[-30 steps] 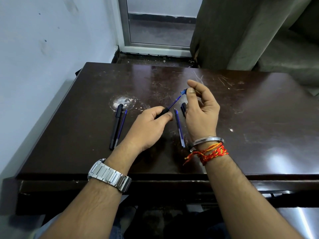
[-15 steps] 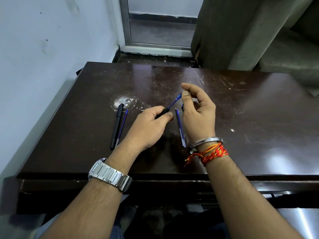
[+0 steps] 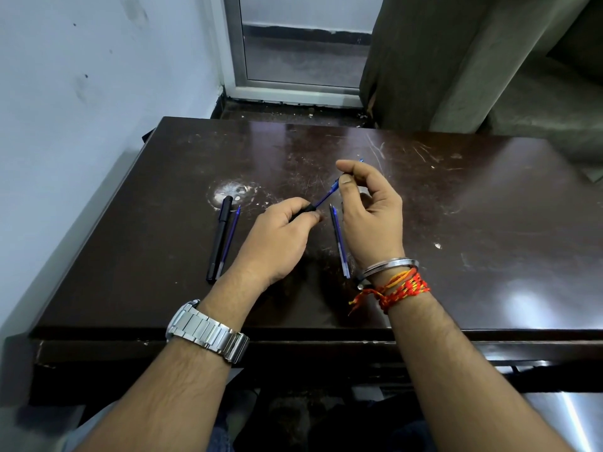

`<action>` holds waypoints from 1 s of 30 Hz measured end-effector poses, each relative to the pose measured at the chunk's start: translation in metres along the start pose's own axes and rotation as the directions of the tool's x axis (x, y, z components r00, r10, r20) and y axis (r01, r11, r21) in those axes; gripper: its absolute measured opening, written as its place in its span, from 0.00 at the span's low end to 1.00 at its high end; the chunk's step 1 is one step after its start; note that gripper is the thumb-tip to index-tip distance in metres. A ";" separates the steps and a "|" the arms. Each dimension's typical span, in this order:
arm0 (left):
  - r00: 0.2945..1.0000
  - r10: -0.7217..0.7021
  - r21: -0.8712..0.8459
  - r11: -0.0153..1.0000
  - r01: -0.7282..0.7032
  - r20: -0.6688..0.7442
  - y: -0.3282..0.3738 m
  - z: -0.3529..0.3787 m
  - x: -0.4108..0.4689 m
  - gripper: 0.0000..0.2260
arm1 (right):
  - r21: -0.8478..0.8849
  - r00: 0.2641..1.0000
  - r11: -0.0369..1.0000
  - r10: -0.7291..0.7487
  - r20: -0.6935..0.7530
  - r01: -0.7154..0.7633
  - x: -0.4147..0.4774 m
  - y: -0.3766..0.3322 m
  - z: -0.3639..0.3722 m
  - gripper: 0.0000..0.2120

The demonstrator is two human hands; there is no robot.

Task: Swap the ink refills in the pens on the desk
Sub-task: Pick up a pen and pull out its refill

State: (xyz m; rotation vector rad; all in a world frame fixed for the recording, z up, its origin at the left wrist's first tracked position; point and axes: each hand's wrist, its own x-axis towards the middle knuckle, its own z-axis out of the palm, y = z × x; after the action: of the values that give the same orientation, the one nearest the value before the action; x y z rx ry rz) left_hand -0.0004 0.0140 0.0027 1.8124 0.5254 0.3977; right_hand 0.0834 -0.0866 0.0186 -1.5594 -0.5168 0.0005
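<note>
My left hand (image 3: pixel 280 238) is closed around a black pen barrel (image 3: pixel 305 210), of which only the end shows past my fingers. A thin blue refill (image 3: pixel 326 197) sticks out of that barrel toward the upper right, and my right hand (image 3: pixel 372 210) pinches its far end between thumb and forefinger. On the desk (image 3: pixel 456 223) between my hands lies a blue refill (image 3: pixel 339 243). Left of my left hand a black pen (image 3: pixel 220 238) lies beside another blue refill (image 3: pixel 229 239).
The dark scratched desk stands against a wall on the left, with its front edge (image 3: pixel 293 336) near my forearms. A whitish worn patch (image 3: pixel 233 192) lies behind the black pen. A window frame and a grey curtain rise behind the desk.
My right hand has shifted up and to the right, and more of the blue refill shows between the barrel and my fingers. The left hand has stayed in place.
</note>
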 end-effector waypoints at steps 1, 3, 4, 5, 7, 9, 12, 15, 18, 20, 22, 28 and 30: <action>1.000 -0.003 -0.004 1.000 0.003 -0.008 0.000 0.001 0.000 0.10 | -0.005 1.000 1.000 0.001 -0.001 -0.001 0.000 0.000 0.000 0.10; 1.000 -0.003 -0.010 1.000 0.003 -0.025 0.000 0.001 0.001 0.09 | -0.013 1.000 1.000 0.003 -0.003 -0.003 0.000 0.001 0.000 0.10; 1.000 0.001 -0.010 1.000 -0.001 -0.031 0.000 0.001 0.001 0.09 | -0.015 1.000 1.000 0.003 -0.002 -0.003 0.000 0.002 0.001 0.10; 0.999 0.006 -0.009 1.000 -0.006 -0.034 0.000 0.001 0.001 0.09 | -0.015 1.000 1.000 0.002 0.001 -0.002 0.000 0.002 0.001 0.10; 0.999 0.013 -0.008 1.000 -0.013 -0.038 0.000 0.001 0.001 0.08 | -0.017 1.000 1.000 0.001 0.006 -0.001 0.001 0.003 0.001 0.10; 0.999 0.014 -0.009 1.000 -0.015 -0.042 0.000 0.002 0.001 0.08 | -0.020 1.000 1.000 0.002 0.008 -0.002 0.001 0.004 0.001 0.10; 0.999 0.025 -0.015 1.000 -0.025 -0.039 0.000 0.002 0.000 0.08 | -0.008 1.000 1.000 0.004 0.011 -0.004 0.001 0.005 0.001 0.10; 0.998 0.033 -0.035 0.999 -0.035 -0.047 0.000 0.003 0.001 0.08 | -0.004 1.000 1.000 0.002 0.010 -0.002 0.002 0.005 0.001 0.10; 0.996 0.035 -0.086 0.995 -0.043 -0.085 0.001 0.005 0.002 0.08 | -0.016 0.994 1.000 -0.016 0.110 0.018 -0.003 0.007 0.006 0.10; 0.994 0.020 -0.104 0.994 -0.031 -0.104 0.001 0.006 0.003 0.10 | -0.007 0.989 1.000 0.000 0.147 0.001 -0.006 0.009 0.011 0.10; 0.994 0.017 -0.101 0.995 -0.028 -0.108 0.001 0.006 0.002 0.10 | 0.000 0.990 1.000 0.011 0.141 -0.011 -0.006 0.010 0.013 0.10; 0.993 0.024 -0.096 0.995 -0.035 -0.115 0.001 0.006 0.002 0.08 | -0.002 0.990 1.000 0.007 0.140 -0.006 -0.006 0.010 0.012 0.10; 0.993 0.029 -0.097 0.994 -0.040 -0.115 0.002 0.006 0.002 0.09 | -0.001 0.990 1.000 0.010 0.142 -0.010 -0.006 0.009 0.011 0.10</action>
State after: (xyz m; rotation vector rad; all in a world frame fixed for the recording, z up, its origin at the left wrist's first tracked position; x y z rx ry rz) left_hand 0.0044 0.0096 0.0025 1.7116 0.5443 0.5441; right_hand 0.0771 -0.0775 0.0070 -1.5693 -0.6206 0.1205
